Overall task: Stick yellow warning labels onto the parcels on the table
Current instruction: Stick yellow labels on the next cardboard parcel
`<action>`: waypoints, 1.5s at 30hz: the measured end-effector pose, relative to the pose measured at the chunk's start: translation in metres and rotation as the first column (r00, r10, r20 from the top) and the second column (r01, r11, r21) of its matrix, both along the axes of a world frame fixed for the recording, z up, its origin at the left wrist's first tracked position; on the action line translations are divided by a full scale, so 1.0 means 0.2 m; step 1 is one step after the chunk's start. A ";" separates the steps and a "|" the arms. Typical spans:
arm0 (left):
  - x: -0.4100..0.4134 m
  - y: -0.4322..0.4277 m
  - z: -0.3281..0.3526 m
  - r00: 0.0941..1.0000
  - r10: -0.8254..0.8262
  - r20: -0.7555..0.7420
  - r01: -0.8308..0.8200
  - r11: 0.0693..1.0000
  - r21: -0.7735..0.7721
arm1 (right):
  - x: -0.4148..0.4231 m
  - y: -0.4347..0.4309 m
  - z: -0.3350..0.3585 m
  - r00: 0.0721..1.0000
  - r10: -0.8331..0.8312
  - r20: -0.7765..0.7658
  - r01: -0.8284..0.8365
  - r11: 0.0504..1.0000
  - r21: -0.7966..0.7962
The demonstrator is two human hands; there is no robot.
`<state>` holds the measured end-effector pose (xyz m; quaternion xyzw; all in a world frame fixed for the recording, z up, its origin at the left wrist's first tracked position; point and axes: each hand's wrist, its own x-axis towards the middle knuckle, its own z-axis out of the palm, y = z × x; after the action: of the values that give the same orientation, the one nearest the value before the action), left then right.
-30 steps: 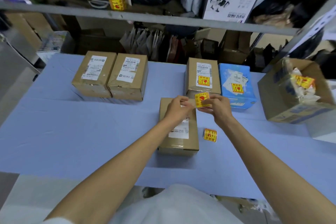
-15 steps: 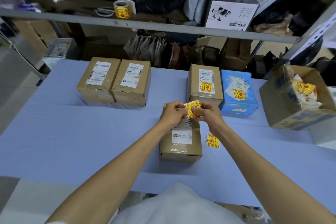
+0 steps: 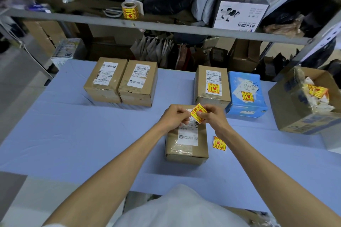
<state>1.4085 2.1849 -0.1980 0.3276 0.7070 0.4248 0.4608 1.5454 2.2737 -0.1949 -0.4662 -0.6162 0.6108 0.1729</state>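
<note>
A pale blue table (image 3: 73, 134) stands in front of cluttered storage shelves. On the shelf above its far edge a roll of labels (image 3: 130, 10) stands beside a pair of scissors (image 3: 112, 13).

At the far left of the table two brown boxes sit side by side and touching, the left box (image 3: 105, 79) and the second box (image 3: 138, 83). Each has a white shipping slip on top and no yellow sticker.

Nearer the person, in the middle, lies the near box (image 3: 186, 143), also brown and with a white slip. Above its far end the left hand (image 3: 173, 118) has its fingers curled and pinches the left corner of a yellow label (image 3: 198, 111). The right hand (image 3: 212, 118) pinches the label's lower right edge with thumb and fingers. The label is tilted like a diamond and held just above the box; whether it touches the box cannot be told.

Just right of the near box a loose label (image 3: 219, 143) lies flat on the table. Behind the hands stands a tagged box (image 3: 212, 86), brown, with a yellow sticker on its slip. Touching its right side is a blue box (image 3: 246, 96), which also has a yellow sticker.

At the far right an open carton (image 3: 302, 112) holds crumpled white paper and yellow scraps (image 3: 317, 91).
</note>
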 end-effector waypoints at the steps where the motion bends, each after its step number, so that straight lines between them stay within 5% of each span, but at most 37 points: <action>1: 0.00 0.00 0.00 1.000 -0.003 0.000 0.003 1.000 0.006 | 0.00 0.00 0.00 1.000 0.003 0.001 -0.003 1.000 -0.008; 13: 0.00 -0.03 0.00 0.999 -0.022 0.043 0.019 0.997 0.072 | 0.00 -0.04 -0.03 1.000 -0.002 -0.010 0.001 1.000 -0.031; 19: 0.01 -0.04 -0.01 0.998 -0.030 0.054 0.025 0.995 0.098 | 0.01 -0.06 -0.03 0.998 0.037 0.043 -0.045 0.979 0.201; 28: 0.00 -0.03 -0.04 0.999 -0.044 0.010 0.043 0.995 0.089 | 0.00 -0.11 0.02 0.994 0.110 -0.009 -0.105 0.969 0.222; 36: 0.02 -0.01 -0.04 0.996 0.072 0.060 -0.076 0.996 0.057 | -0.02 -0.11 0.00 0.996 -0.086 -0.014 0.087 0.979 0.184; 45: 0.02 0.05 -0.01 1.000 0.024 -0.020 -0.022 0.998 0.057 | -0.04 -0.14 0.03 0.997 0.007 -0.075 0.008 0.981 0.195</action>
<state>1.4124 2.1942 -0.2009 0.3368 0.7032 0.4464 0.4390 1.5372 2.2462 -0.1895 -0.4236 -0.6659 0.5648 0.2410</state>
